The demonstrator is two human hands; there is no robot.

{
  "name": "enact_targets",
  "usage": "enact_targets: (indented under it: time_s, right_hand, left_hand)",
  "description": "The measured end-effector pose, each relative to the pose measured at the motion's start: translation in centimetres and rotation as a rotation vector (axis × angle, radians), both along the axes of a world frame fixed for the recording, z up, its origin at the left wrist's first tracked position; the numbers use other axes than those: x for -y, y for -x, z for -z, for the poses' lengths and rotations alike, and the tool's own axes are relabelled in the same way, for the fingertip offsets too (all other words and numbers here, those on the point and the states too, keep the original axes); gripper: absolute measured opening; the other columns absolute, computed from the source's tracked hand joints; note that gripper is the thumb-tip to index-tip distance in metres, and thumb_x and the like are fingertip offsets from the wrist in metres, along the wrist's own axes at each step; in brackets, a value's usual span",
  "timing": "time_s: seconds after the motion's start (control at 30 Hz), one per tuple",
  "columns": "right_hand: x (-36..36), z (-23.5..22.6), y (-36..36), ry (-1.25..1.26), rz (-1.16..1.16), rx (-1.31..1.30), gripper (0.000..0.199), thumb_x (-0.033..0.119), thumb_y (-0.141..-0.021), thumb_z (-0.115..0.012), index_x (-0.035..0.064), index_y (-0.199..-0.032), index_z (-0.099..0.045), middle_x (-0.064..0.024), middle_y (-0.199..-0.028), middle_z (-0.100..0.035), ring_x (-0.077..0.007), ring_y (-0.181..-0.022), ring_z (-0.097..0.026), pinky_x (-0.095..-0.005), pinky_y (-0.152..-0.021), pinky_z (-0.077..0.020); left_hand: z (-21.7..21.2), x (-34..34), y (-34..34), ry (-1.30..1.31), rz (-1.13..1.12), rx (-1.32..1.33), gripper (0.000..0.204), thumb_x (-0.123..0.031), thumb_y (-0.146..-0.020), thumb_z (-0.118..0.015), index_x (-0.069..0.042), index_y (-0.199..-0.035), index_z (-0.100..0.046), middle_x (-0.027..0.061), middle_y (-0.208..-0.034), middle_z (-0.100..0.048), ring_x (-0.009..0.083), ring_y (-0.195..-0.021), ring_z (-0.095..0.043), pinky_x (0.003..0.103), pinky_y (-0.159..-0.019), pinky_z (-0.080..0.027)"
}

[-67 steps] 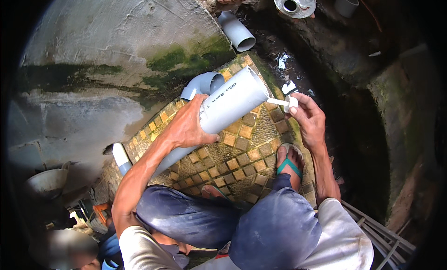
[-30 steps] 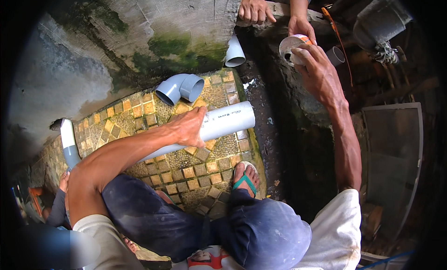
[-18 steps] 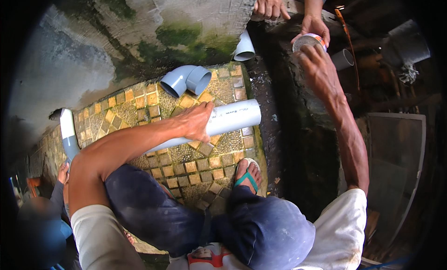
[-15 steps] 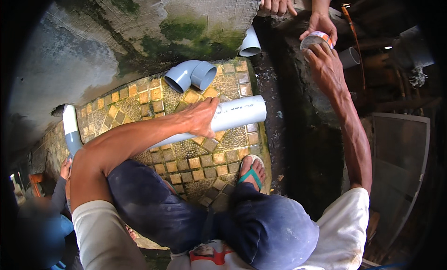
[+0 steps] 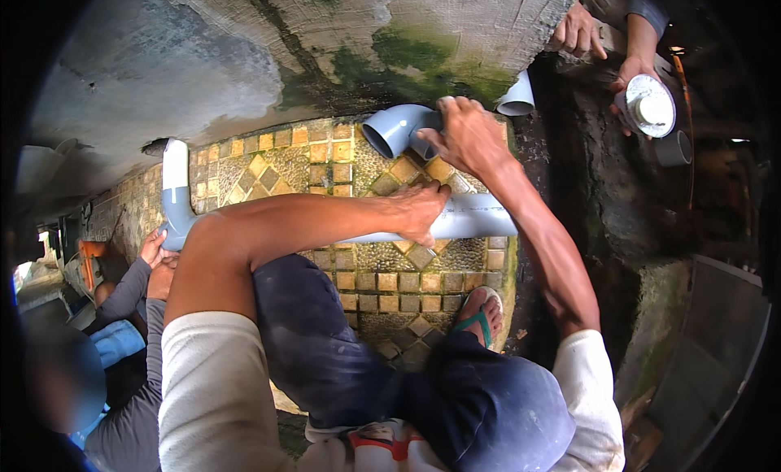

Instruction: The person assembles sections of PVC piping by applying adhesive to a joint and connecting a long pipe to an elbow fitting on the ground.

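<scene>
My left hand point(image 5: 419, 213) is closed over a light grey plastic pipe point(image 5: 476, 216) that lies across in front of my legs. The pipe's right end sticks out past my hand, and my forearm covers much of the rest. Just above it, my right hand point(image 5: 474, 143) grips the right end of a grey pipe elbow point(image 5: 399, 129), thumb in front and fingers over the top. The elbow's left mouth stays uncovered. At the upper right, another person's hand point(image 5: 633, 72) holds a round tin point(image 5: 651, 108), its silvery top turned toward me.
A white and grey bent pipe point(image 5: 175, 179) rises by a wall hole at left, held low by a co-worker's hands point(image 5: 156, 248). A pipe end point(image 5: 517, 96) juts below the mossy wall point(image 5: 415, 53). A dark channel runs beside the tiled floor point(image 5: 390, 281).
My right hand has left the tin and come down leftward onto the pipe elbow. The tin stays with the other person. My left hand still holds the pipe; the view has shifted.
</scene>
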State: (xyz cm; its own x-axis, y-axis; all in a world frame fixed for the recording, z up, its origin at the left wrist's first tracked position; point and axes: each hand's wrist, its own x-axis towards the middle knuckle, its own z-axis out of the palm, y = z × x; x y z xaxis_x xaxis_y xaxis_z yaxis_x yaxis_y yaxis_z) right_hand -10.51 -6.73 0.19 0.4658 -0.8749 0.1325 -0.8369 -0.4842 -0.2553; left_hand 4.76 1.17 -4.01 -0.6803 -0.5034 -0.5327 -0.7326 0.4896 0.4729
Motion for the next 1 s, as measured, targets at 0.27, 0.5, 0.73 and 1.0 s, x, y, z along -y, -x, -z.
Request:
enact_targets:
  time_s: [0.27, 0.5, 0.73, 1.0]
  right_hand:
    - [5.9, 4.0, -3.5, -0.802, 0.062, -0.031, 0.122, 0.077, -0.059, -0.092, -0.0152, -0.133, -0.059, -0.0301, -0.118, -0.072, -0.0388, -0.116, -0.07, -0.0439, -0.097, -0.0568]
    - [4.6, 3.1, -1.9, -0.996, 0.205, 0.196, 0.095, 0.057, -0.062, -0.09, -0.0132, -0.123, -0.071, -0.0284, -0.122, -0.073, -0.0384, -0.111, -0.071, -0.0461, -0.095, -0.0565]
    - [-5.6, -0.2, 10.7, -0.786, 0.413, 1.115, 0.103, 0.046, -0.07, -0.086, -0.0108, -0.149, -0.053, -0.0266, -0.131, -0.066, -0.0345, -0.118, -0.066, -0.0444, -0.104, -0.0501]
    - [-14.8, 7.0, 20.4, -0.574, 0.928, 1.7, 0.065, 0.022, -0.084, -0.088, -0.004, -0.136, -0.06, -0.0133, -0.115, -0.07, -0.0241, -0.098, -0.071, -0.041, -0.087, -0.0602]
  left_hand:
    - [-2.4, -1.0, -2.6, -0.078, -0.017, 0.109, 0.109, -0.032, -0.083, -0.09, 0.007, -0.162, -0.026, 0.0317, -0.157, -0.041, 0.0474, -0.15, -0.04, 0.062, -0.123, -0.038]
    - [-3.7, -1.9, -3.3, -0.128, -0.044, 0.164, 0.118, -0.034, -0.087, -0.086, 0.008, -0.167, -0.01, 0.0383, -0.167, -0.027, 0.0522, -0.157, -0.029, 0.063, -0.129, -0.025]
    - [-3.2, -1.8, -3.8, -0.062, 0.002, 0.158, 0.12, -0.044, -0.085, -0.085, 0.011, -0.166, -0.015, 0.0396, -0.162, -0.033, 0.0509, -0.155, -0.033, 0.063, -0.13, -0.026]
    - [-1.4, 1.3, 3.2, -0.032, -0.001, 0.037, 0.128, -0.052, -0.066, -0.096, 0.013, -0.157, -0.034, 0.0319, -0.141, -0.053, 0.0439, -0.133, -0.054, 0.055, -0.111, -0.049]
